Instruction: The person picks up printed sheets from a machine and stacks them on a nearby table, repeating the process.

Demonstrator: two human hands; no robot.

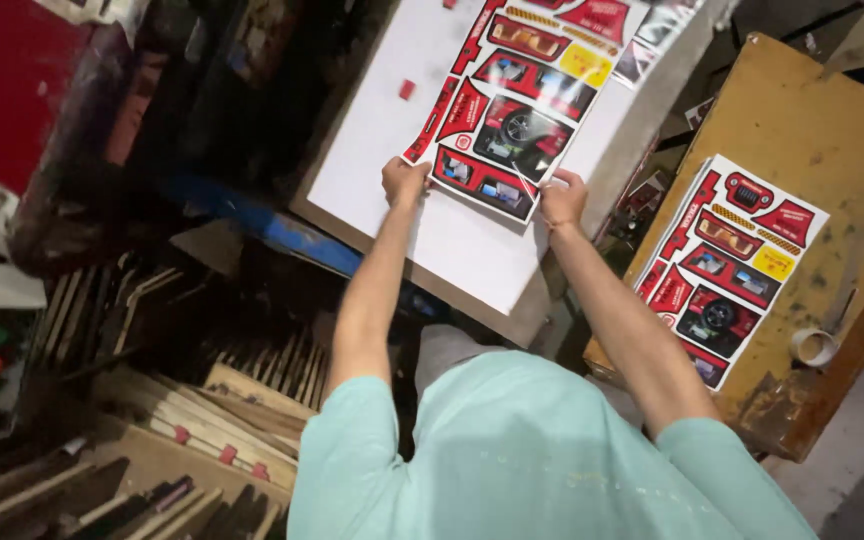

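Note:
A printed sheet with red, black and yellow die-cut box panels and car pictures lies on a white board. My left hand grips the sheet's near left corner. My right hand grips its near right corner at the board's edge. Both arms reach forward from a light green shirt.
A second printed sheet of the same kind lies on a worn yellow-brown table at the right, with a roll of tape beside it. Small red scraps sit on the board. Wooden frames and slats are stacked at lower left.

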